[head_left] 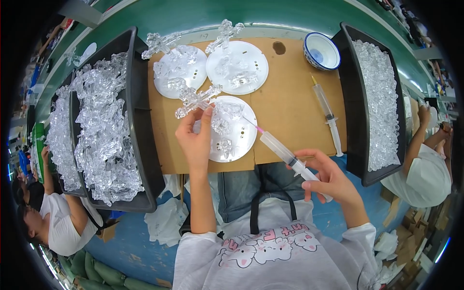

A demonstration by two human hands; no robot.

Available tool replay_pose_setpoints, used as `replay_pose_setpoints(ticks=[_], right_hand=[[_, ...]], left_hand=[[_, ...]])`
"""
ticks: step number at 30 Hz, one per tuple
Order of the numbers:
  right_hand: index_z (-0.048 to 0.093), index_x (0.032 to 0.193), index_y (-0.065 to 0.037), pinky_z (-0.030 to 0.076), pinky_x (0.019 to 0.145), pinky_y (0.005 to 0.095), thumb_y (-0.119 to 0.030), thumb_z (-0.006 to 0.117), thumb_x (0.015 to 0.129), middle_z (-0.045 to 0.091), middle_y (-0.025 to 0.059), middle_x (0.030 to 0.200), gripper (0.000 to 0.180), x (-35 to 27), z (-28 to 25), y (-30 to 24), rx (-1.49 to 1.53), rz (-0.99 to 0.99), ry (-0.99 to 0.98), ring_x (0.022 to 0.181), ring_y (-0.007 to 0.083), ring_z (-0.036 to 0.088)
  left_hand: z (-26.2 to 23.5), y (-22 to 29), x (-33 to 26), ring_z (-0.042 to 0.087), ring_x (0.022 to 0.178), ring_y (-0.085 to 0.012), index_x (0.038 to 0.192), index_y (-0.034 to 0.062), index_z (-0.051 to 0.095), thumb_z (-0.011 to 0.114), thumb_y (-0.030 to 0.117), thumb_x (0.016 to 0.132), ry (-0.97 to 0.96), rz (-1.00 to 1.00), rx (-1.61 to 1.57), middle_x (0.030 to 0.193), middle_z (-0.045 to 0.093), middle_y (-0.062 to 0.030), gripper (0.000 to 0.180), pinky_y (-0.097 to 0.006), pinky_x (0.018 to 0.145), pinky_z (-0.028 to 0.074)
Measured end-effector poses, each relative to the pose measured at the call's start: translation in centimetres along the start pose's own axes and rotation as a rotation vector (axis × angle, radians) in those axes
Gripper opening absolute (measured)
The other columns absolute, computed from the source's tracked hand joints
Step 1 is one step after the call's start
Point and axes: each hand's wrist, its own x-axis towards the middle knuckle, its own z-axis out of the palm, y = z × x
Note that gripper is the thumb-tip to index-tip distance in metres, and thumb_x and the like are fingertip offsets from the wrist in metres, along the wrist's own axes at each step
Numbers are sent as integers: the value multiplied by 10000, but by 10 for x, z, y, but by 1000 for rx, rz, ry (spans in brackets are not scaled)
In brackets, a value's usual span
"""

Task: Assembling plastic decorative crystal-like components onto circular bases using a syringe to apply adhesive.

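Observation:
My left hand (pixel 195 137) is closed on a clear plastic cross (pixel 197 100), its thumb and fingers pinching the lower part. The cross stands over a round white plate (pixel 247 140), where other clear pieces (pixel 222 126) lie. In my right hand (pixel 328 176) is a syringe (pixel 282 152) with a pink needle hub. Its thin needle points up and left, the tip close to the clear pieces on that plate. I cannot tell whether it touches them. Two more white plates, left (pixel 164 91) and right (pixel 261 72), lie farther off, each bearing a clear cross and loose clear parts.
A second syringe (pixel 327 113) with a yellow tip lies on the cardboard (pixel 285 111). Behind it sits a blue-and-white bowl (pixel 333 53). Black bins full of clear pieces flank the board, one right (pixel 356 106) and others left (pixel 140 111). Other people sit at both sides.

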Motion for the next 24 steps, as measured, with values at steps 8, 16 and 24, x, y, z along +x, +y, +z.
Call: replay_pose_setpoints(ticks=[8,16,24], right_hand=[[400,1240,-43,391,369,158,-33,529,787,576,135,1095,471,-6,9,-25,-85,105,50,552,125,617],[406,1231,-36,374,348,160,-30,506,799,575,131,1093,443,-11,17,-35,-198,79,54,559,125,624],[397,1221,-23,367,343,158,-6,500,783,574,141,1095,450,-17,24,-37,-203,54,73,550,135,625]], left_hand=[[-6,2,-8,538,703,-88,841,-37,659,659,138,802,25,-22,3,714,622,-46,180,-228,670,412],[-10,1,-10,527,716,-88,832,-69,626,663,152,810,68,-68,-123,733,618,-54,225,-224,688,411],[-14,-6,-10,531,721,-92,838,-63,625,668,153,810,135,-67,-229,740,618,-59,222,-226,689,413]])
